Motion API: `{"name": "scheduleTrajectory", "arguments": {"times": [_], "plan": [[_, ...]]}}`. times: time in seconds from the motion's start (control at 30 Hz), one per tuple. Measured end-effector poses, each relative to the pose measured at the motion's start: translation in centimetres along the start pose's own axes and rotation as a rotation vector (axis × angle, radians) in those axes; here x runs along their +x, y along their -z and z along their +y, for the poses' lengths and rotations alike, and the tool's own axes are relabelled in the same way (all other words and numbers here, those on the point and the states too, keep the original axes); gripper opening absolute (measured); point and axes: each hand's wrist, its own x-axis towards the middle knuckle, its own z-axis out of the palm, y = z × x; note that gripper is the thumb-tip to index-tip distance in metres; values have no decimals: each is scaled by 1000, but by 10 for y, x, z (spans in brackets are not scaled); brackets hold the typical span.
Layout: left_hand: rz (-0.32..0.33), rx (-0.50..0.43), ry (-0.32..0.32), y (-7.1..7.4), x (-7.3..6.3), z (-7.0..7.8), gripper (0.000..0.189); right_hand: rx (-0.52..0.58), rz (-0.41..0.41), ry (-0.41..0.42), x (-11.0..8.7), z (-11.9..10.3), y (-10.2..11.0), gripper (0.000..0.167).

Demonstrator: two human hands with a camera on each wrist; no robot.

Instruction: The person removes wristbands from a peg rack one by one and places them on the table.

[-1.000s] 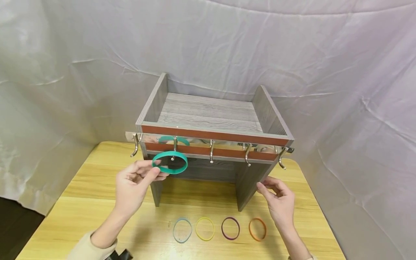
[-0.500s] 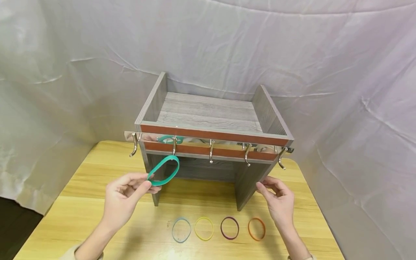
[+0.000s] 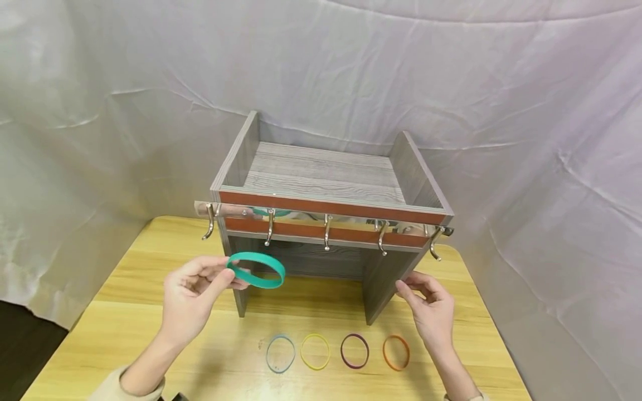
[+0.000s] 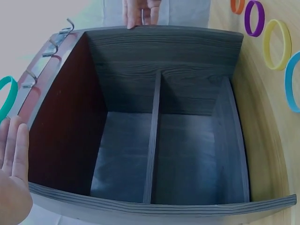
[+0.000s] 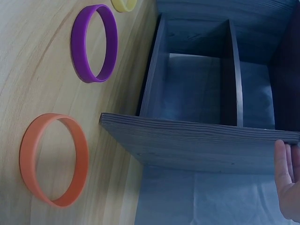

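Note:
My left hand (image 3: 188,298) pinches a teal silicone wristband (image 3: 271,283) between thumb and fingers. The band is held level in front of a grey wood-grain shelf unit (image 3: 326,174), just below its second hook from the left (image 3: 270,228). In the left wrist view the teal wristband (image 4: 13,97) shows only in part at the edge. With relaxed fingers, my right hand (image 3: 432,312) touches the front edge of the unit's right side panel (image 3: 386,281). The right wrist view shows those fingertips (image 5: 280,152) against the panel's outer edge; no finger is visible inside.
Several curved metal hooks line a shiny strip (image 3: 301,219) across the unit's front. On the wooden table (image 3: 115,328) lie a blue wristband (image 3: 268,356), a yellow one (image 3: 328,356), a purple one (image 3: 368,356) and an orange one (image 3: 408,356). Grey cloth (image 3: 321,72) hangs behind.
My left hand has drawn back left and down from the hooks, carrying the teal wristband. The band tilted midway and is now nearly level. My right hand stays on the panel.

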Motion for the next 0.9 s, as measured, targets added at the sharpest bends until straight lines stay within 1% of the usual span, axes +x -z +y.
{"name": "scheduleTrajectory", "arguments": {"times": [0.1, 0.17, 0.3, 0.4, 0.5, 0.57, 0.67, 0.73, 0.8, 0.9], "plan": [[-13, 27, 25, 3, -4, 2, 32, 0, -1, -2, 0, 1, 0, 18], [-19, 48, 60, 6, -10, 2, 36, 1, -3, -3, 0, 1, 0, 18], [-40, 27, 93, 15, -24, -4, 42, 6, -2, -3, 0, 1, 0, 18], [-61, 39, 131, 23, -33, -8, 44, 13, 0, -2, 0, 0, 0, 18], [-78, 93, 201, 31, -40, -9, 44, 9, 1, -4, 0, -1, 0, 18], [-86, 105, 234, 36, -44, -11, 41, 5, 0, -7, 0, -1, 0, 19], [-78, 136, 299, 43, -52, -15, 37, 3, -1, -7, 0, -1, 0, 19], [-76, 160, 357, 46, -57, -18, 33, 6, -3, -7, 0, -1, 0, 19], [-76, 196, 429, 50, -63, -21, 29, 11, -3, -6, 0, 0, 0, 19], [-90, 249, 512, 54, -72, -26, 19, 17, -5, -5, 0, 0, 0, 19]]}}
